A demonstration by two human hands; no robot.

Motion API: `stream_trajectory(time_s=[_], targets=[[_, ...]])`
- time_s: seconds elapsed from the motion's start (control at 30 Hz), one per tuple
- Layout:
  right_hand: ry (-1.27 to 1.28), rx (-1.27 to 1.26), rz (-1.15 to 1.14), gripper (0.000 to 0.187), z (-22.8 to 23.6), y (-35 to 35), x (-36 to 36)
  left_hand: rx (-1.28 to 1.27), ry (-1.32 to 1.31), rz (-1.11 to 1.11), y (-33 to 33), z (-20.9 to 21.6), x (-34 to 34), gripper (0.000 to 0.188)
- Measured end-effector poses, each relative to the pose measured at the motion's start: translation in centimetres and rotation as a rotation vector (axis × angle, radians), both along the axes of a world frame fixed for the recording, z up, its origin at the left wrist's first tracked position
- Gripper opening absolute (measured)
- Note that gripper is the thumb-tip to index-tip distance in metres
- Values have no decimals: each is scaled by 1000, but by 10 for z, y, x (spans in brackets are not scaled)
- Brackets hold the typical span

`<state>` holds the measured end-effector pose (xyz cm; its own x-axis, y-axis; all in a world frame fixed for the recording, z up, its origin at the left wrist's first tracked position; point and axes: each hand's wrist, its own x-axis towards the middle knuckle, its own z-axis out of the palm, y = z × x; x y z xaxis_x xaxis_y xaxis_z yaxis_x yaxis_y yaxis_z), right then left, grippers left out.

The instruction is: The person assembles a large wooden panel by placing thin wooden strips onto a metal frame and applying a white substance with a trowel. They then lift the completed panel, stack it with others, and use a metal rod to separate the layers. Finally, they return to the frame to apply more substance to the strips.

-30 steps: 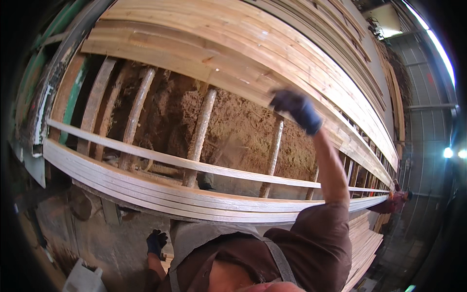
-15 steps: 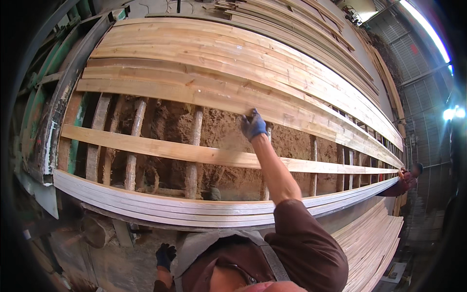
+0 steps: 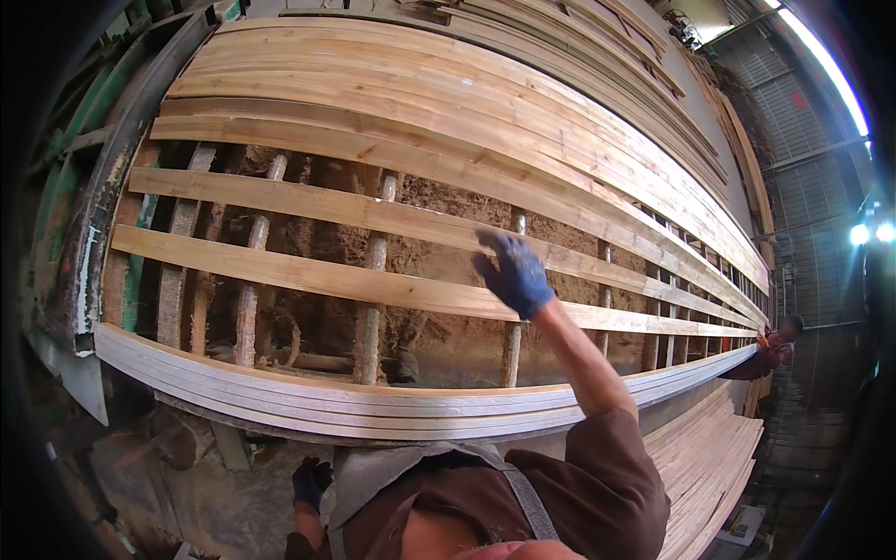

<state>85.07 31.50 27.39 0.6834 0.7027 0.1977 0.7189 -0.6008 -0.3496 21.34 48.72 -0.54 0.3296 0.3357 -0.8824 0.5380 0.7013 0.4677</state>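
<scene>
My right hand (image 3: 516, 275), in a blue glove, reaches out with its fingers spread and holds nothing. Its fingertips overlap a loose wooden board (image 3: 327, 203); I cannot tell whether they touch it. Nearer to me, a second loose board (image 3: 252, 268) lies across the crossbars, roughly alongside the first, with a gap between them. My left hand (image 3: 313, 481), in a dark glove, hangs low beside my apron. Its fingers are loosely bent and apart, and nothing shows in them.
Closest to me lies a stack of white-edged boards (image 3: 327, 406). Beyond the loose boards spreads a sheet of side-by-side boards (image 3: 373, 79). Crossbars (image 3: 373, 252) span a sawdust-filled pit. A green metal frame (image 3: 75, 187) borders the left; a co-worker (image 3: 770, 350) stands at the far right end.
One board has come away from the near edge of the board sheet toward me, opening a gap. My right hand has moved nearer and right, its fingers spread. The left stays low.
</scene>
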Motion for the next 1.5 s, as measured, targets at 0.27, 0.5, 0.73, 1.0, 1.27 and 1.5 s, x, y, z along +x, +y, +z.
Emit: stream_trajectory(time_s=[0.27,0.5,0.73,1.0,1.27,1.5], targets=[[-342,-584,-78,47,-36,77,129,-161,199,171,-13,33,-12,55],[-366,-630,-33,19,-65,97,155,-151,155,119,-21,28,0,45],[-5,-668,99,18,-23,79,128,-353,214,483,-22,9,-31,44],[20,-316,85,40,24,79,121,56,22,-52,-33,4,-35,49],[-195,-189,56,73,-25,117,138,-343,237,388,-4,13,-25,48],[-115,-224,8,78,-44,156,168,-72,169,42,-23,9,-39,47]])
